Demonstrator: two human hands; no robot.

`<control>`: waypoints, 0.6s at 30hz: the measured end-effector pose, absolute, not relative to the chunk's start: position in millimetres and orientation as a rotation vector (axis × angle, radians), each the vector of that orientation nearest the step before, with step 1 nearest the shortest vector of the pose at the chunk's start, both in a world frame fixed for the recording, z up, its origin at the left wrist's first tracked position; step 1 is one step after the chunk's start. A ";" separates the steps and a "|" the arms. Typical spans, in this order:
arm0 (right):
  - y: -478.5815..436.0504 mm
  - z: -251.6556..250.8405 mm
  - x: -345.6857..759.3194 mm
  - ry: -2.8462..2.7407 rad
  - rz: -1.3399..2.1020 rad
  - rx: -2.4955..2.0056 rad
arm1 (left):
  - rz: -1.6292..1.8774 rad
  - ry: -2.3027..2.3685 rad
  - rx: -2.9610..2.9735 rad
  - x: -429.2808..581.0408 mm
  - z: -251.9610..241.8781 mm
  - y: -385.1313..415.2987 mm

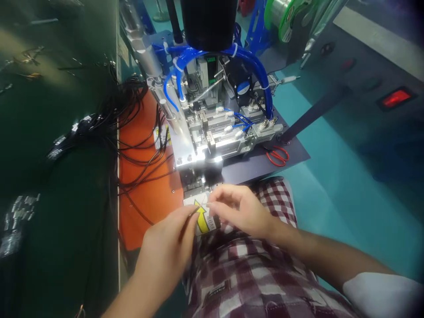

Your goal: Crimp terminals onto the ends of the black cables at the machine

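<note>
My left hand (pixel 168 240) is closed in a pinch, thumb and forefinger together on the end of a thin wire (pixel 204 204). From the other side my right hand (pixel 243 211) pinches near the wire's tip, with its other fingers curled. Both hands hover over a white label with a yellow arrow (pixel 202 221), at the front of a metal machine (pixel 212 145) with blue air hoses. The fingers partly cover the wire, so its full length and exact tip cannot be made out.
Black cables (pixel 132 88) lie bundled on the green table (pixel 82 221) and loop across an orange board (pixel 142 216). Red-handled scissors (pixel 278 156) rest on the machine's base. A solder wire spool (pixel 281 17) hangs above right, near a grey box with a lit red switch (pixel 396 98).
</note>
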State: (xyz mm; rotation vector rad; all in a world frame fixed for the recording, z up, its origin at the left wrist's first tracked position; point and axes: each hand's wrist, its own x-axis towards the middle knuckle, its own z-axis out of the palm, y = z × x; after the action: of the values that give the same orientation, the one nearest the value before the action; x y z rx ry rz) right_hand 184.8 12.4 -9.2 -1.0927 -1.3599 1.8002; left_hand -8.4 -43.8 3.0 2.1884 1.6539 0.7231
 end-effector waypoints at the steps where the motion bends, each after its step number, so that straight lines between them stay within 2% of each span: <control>1: 11.7 -9.5 184.1 -1.372 1.799 -1.091 | 0.708 1.679 2.168 -5.8 3.1 -48.7; 6: 14.6 -8.3 182.3 -1.440 1.800 -1.066 | 0.602 1.621 1.767 -1.4 10.8 -48.8; 18: 29.8 -11.4 180.4 -1.413 1.548 -1.080 | 0.741 1.465 1.097 4.6 19.2 -0.5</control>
State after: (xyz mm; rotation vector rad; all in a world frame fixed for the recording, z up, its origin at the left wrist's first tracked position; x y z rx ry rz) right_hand 180.4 29.8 -11.4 -1.0801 -1.4135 1.5482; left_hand 4.6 -0.5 19.2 1.0966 1.4648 0.7406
